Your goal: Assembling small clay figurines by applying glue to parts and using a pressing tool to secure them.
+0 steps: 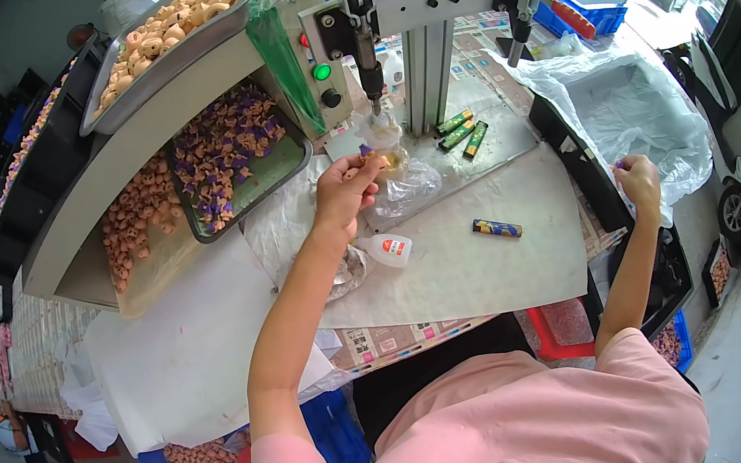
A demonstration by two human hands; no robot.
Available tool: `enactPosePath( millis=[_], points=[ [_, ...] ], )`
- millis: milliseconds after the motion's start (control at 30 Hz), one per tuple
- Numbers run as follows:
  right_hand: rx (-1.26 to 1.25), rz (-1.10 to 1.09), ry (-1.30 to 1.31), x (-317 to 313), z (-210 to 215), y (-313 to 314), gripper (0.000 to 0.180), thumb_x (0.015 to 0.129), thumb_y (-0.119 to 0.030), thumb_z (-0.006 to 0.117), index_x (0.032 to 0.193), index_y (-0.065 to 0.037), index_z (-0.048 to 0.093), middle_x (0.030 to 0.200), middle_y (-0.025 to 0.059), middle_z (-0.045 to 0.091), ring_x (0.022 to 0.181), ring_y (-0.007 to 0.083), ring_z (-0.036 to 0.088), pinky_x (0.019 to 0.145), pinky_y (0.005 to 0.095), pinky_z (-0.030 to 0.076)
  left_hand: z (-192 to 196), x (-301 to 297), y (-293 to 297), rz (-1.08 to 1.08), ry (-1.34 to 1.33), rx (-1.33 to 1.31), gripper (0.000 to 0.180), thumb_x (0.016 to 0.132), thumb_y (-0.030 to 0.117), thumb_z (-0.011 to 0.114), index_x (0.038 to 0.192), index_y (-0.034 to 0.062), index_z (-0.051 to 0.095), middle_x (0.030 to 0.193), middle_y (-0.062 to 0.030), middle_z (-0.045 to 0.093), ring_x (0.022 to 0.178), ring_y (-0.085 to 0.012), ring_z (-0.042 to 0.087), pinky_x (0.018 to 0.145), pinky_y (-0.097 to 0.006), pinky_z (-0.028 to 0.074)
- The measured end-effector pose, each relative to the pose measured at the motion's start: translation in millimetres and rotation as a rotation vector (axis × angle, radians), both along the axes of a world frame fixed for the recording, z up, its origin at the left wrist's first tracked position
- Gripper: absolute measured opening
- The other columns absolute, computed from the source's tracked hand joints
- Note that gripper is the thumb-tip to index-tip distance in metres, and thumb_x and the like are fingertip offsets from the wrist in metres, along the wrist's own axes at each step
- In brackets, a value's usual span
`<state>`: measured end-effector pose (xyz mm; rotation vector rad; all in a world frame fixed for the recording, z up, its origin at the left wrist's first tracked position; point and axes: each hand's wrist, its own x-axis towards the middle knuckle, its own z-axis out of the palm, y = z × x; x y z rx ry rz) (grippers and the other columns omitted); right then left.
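Observation:
My left hand [348, 192] is closed in a pinch on a small tan-and-purple piece [367, 150], just in front of the press plunger [371, 75]. Below the plunger, a clear plastic-wrapped fixture [387, 134] is partly covered by my fingers. Out to the right, my right hand [639, 182] is closed at the near edge of a plastic-lined bin [651, 102]. A bit of purple shows at its fingertips; its shape is too small to make out. A small white bottle [389, 250] lies on the paper-covered table [453, 281] by my left wrist.
Tan-and-purple pieces fill part of a dark tray [262, 188], beside a heap of tan pieces [136, 217]. Above is a metal tray [132, 87] of tan rings. Several green cylinders [475, 139] and a blue cylinder [496, 229] lie right of the press. A red-handled clamp [573, 18] juts out.

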<state>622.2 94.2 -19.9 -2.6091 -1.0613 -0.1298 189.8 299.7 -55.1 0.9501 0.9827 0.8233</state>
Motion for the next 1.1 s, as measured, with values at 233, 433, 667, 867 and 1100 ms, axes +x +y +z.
enactPosePath(
  millis=[233, 433, 667, 867, 1100],
  points=[
    [0.452, 0.388, 0.05, -89.1, 54.5, 25.4, 0.022, 0.085, -0.017, 0.064, 0.102, -0.003, 0.068, 0.092, 0.0128, 0.069, 0.084, 0.0224, 0.066, 0.074, 0.0332, 0.049, -36.2, 35.0, 9.9, 0.099, 0.204, 0.539, 0.02, 0.081, 0.012, 0.076, 0.086, 0.0039, 0.058, 0.079, 0.0033, 0.053, 0.065, -0.0066, 0.048, 0.057, -0.02, 0.041],
    [0.666, 1.032, 0.059, -190.2, 102.5, 71.0, 0.019, 0.079, -0.003, 0.068, 0.099, -0.001, 0.068, 0.093, 0.0112, 0.069, 0.083, 0.0245, 0.064, 0.075, 0.0322, 0.049, -26.2, 40.5, -6.4, 0.183, 0.525, 0.962, 0.024, 0.077, 0.009, 0.075, 0.083, -0.0008, 0.054, 0.082, -0.0065, 0.048, 0.069, -0.018, 0.05, 0.064, -0.029, 0.044],
    [1.16, 0.993, -0.311, -251.7, 160.3, 187.2, 0.026, 0.08, -0.017, 0.073, 0.099, 0.0, 0.066, 0.089, 0.013, 0.067, 0.079, 0.0262, 0.063, 0.076, 0.0332, 0.049, -22.3, 45.7, -12.7, 0.171, 0.483, 0.929, 0.027, 0.075, 0.011, 0.076, 0.082, -0.0011, 0.053, 0.084, -0.009, 0.051, 0.07, -0.0212, 0.052, 0.066, -0.031, 0.044],
    [0.721, 0.915, 0.721, -280.0, 247.0, 144.6, 0.057, 0.084, -0.016, 0.068, 0.133, 0.002, 0.045, 0.099, 0.0132, 0.067, 0.082, 0.0147, 0.062, 0.072, 0.026, 0.05, -25.4, 38.9, -15.7, 0.162, 0.451, 0.881, 0.026, 0.074, 0.009, 0.076, 0.084, -0.0009, 0.054, 0.084, -0.0083, 0.052, 0.071, -0.0207, 0.053, 0.067, -0.031, 0.045],
    [1.255, 1.617, 0.313, -258.0, 152.2, 118.0, 0.021, 0.084, -0.019, 0.068, 0.077, 0.0, 0.062, 0.075, 0.0091, 0.063, 0.077, 0.0248, 0.063, 0.076, 0.0347, 0.05, -7.8, 7.7, -21.8, 0.025, 0.087, 0.171, 0.026, 0.082, 0.005, 0.065, 0.105, 0.0019, 0.052, 0.096, -0.0086, 0.06, 0.084, -0.0172, 0.061, 0.07, -0.029, 0.051]
  ],
)
